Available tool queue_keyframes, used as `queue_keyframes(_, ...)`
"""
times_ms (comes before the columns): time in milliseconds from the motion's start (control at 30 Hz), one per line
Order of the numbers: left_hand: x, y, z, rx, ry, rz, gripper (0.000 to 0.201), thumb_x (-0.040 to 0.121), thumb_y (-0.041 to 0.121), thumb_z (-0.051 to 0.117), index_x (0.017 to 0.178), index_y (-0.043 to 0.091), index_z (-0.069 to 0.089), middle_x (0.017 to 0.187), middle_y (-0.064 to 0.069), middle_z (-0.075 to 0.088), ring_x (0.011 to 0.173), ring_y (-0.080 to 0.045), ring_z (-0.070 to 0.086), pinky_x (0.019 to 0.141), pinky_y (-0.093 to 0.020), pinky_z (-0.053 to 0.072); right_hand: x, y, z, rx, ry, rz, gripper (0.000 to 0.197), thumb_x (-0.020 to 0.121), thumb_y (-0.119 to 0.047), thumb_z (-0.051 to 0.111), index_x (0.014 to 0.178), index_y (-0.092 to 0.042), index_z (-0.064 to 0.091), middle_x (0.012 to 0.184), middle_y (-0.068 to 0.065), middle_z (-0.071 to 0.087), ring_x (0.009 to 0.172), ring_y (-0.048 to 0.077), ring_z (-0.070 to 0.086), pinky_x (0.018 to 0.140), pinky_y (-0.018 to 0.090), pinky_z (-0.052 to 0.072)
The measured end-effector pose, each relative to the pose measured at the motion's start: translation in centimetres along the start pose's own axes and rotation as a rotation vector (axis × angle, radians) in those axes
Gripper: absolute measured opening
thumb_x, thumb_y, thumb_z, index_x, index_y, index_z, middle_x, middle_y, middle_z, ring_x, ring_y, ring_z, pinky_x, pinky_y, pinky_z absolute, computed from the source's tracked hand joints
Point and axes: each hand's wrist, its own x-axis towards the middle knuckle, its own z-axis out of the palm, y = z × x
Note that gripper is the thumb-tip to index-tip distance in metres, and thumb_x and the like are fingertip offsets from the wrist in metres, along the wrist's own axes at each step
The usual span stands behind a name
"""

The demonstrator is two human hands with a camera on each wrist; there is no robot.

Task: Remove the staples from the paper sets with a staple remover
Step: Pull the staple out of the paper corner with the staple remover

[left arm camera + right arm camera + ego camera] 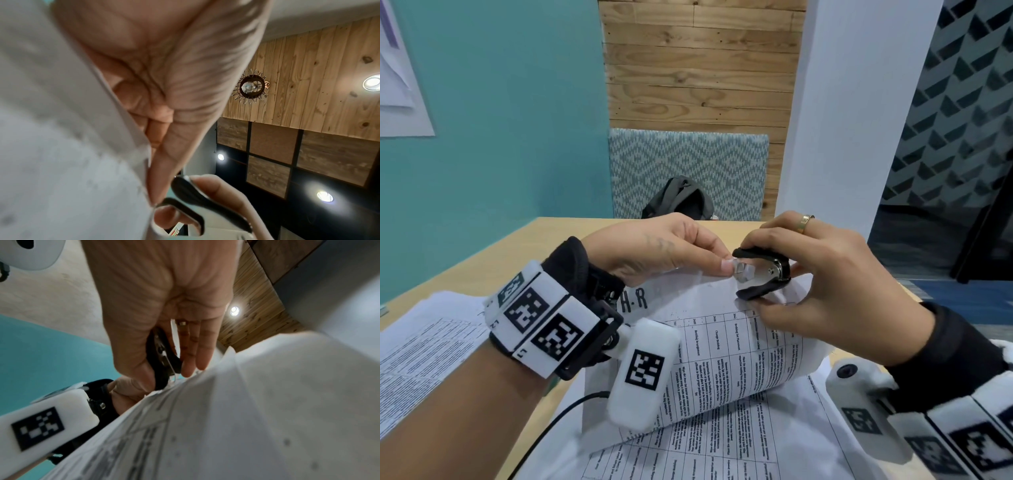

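Observation:
A stapled paper set (pixel 726 346) printed with tables is lifted off the desk and bent upward. My left hand (pixel 674 253) pinches its top corner between thumb and fingers. My right hand (pixel 808 274) grips a black staple remover (pixel 762 274) with metal jaws, thumb below and forefinger on top. The jaws sit at the corner of the set, right beside my left thumb tip. The remover (pixel 197 198) also shows in the left wrist view, and the remover (pixel 162 356) shows in the right wrist view against the paper edge (pixel 205 386). The staple itself is hidden.
More printed sheets (pixel 705 448) lie flat under the lifted set, and another stack (pixel 424 346) lies at the left on the wooden desk (pixel 524 246). A black cable (pixel 551 431) runs over the desk front. A chair with a dark bag (pixel 678 198) stands behind the desk.

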Motion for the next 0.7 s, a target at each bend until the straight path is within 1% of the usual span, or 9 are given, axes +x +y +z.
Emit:
queue_keyframes(100,0.02,0.11,0.12,-0.003,0.013,0.003,0.007,0.080,0.001,0.060,0.076,0.003,0.065,0.069,0.000,0.064,0.065,-0.003,0.058,0.065,-0.009,0.046,0.00,-0.16,0.03,-0.018,0.014,-0.005,0.038,0.068,-0.036,0.060,0.098,-0.014,0.066,0.091,-0.002,0.060,0.071,0.024,0.059,0.056,0.042,0.053)
queue_keyframes(200,-0.01,0.20,0.11,-0.035,0.027,0.009,0.008,0.079,0.001,0.059,0.083,-0.001,0.066,0.078,-0.006,0.066,0.071,-0.005,0.061,0.070,-0.010,0.048,-0.05,-0.19,-0.02,-0.046,0.023,-0.025,0.030,0.069,-0.031,0.061,0.093,-0.013,0.065,0.086,-0.002,0.059,0.067,0.023,0.057,0.056,0.039,0.051)
queue_keyframes(267,0.01,0.26,0.10,-0.044,0.032,0.009,0.009,0.079,0.001,0.059,0.084,-0.002,0.066,0.083,-0.008,0.066,0.074,-0.007,0.062,0.073,-0.011,0.049,-0.07,-0.18,0.02,-0.043,0.019,-0.026,0.030,0.070,-0.031,0.060,0.095,-0.013,0.065,0.088,-0.001,0.059,0.069,0.025,0.058,0.056,0.040,0.051)
queue_keyframes(300,0.01,0.28,0.11,-0.048,0.034,0.007,0.009,0.080,0.001,0.058,0.084,-0.003,0.065,0.082,-0.008,0.066,0.073,-0.007,0.062,0.072,-0.011,0.049,-0.07,-0.17,0.04,-0.040,0.017,-0.025,0.031,0.071,-0.031,0.060,0.096,-0.013,0.065,0.089,0.000,0.059,0.069,0.026,0.059,0.057,0.041,0.052)
queue_keyframes(400,-0.03,0.32,0.10,-0.055,0.043,-0.006,0.008,0.082,0.000,0.057,0.081,-0.003,0.064,0.071,-0.004,0.065,0.062,-0.004,0.060,0.062,-0.010,0.048,-0.11,-0.19,0.11,-0.038,0.016,-0.024,0.034,0.071,-0.031,0.059,0.098,-0.013,0.065,0.092,0.001,0.060,0.071,0.028,0.059,0.057,0.042,0.052)
queue_keyframes(533,-0.10,0.33,0.07,-0.049,0.044,-0.011,0.008,0.079,0.003,0.058,0.082,-0.003,0.064,0.074,-0.006,0.063,0.063,-0.006,0.059,0.064,-0.010,0.049,-0.08,-0.18,0.07,-0.039,0.012,-0.029,0.035,0.070,-0.032,0.059,0.100,-0.014,0.065,0.094,0.000,0.059,0.071,0.029,0.059,0.057,0.042,0.052)
queue_keyframes(700,-0.07,0.25,0.28,-0.065,0.030,-0.003,0.008,0.081,-0.001,0.056,0.080,-0.002,0.064,0.076,-0.006,0.065,0.066,-0.006,0.061,0.066,-0.011,0.049,-0.08,-0.28,0.00,-0.045,0.011,-0.038,0.033,0.071,-0.032,0.060,0.098,-0.014,0.066,0.094,0.002,0.061,0.071,0.028,0.060,0.058,0.041,0.053)
